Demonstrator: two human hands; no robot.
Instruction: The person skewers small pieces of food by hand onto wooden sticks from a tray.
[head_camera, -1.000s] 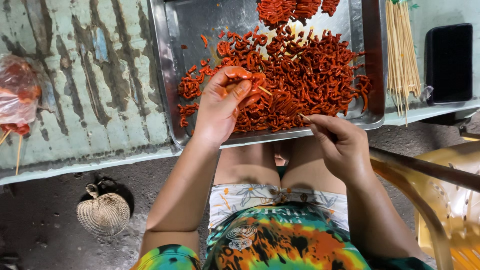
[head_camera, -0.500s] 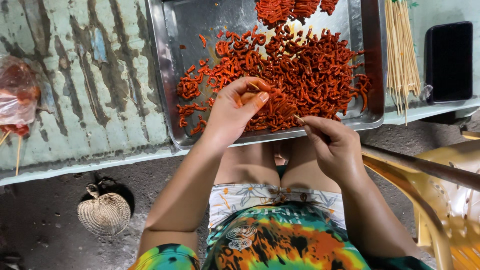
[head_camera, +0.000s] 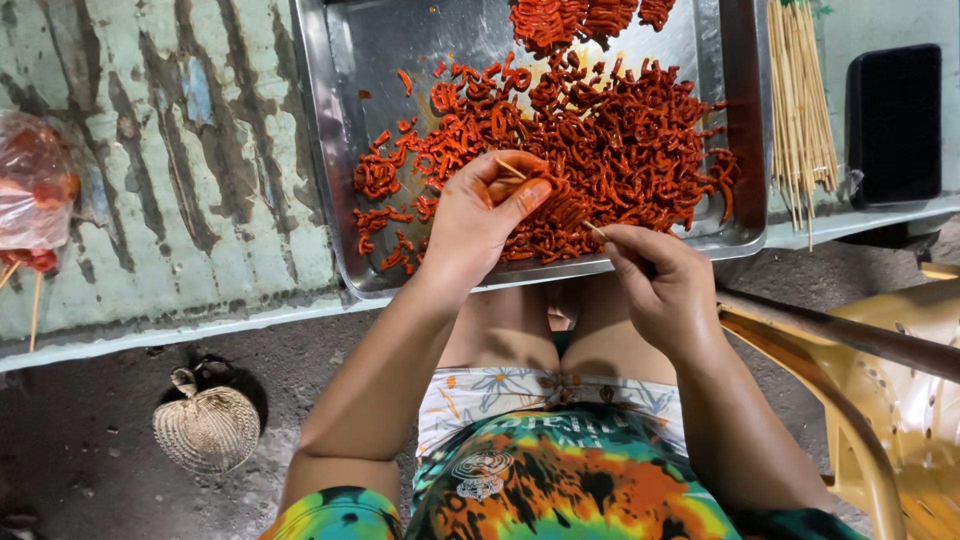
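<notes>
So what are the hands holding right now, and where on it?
The right hand pinches a thin wooden skewer at its near end. The left hand grips the far end over the metal tray; any food piece there is hidden.

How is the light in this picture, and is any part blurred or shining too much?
Head view: even, soft light; the metal tray shows mild glare on its bare floor; left hand, right hand and the red strips look sharp; the ground by the woven fan is dim.
</notes>
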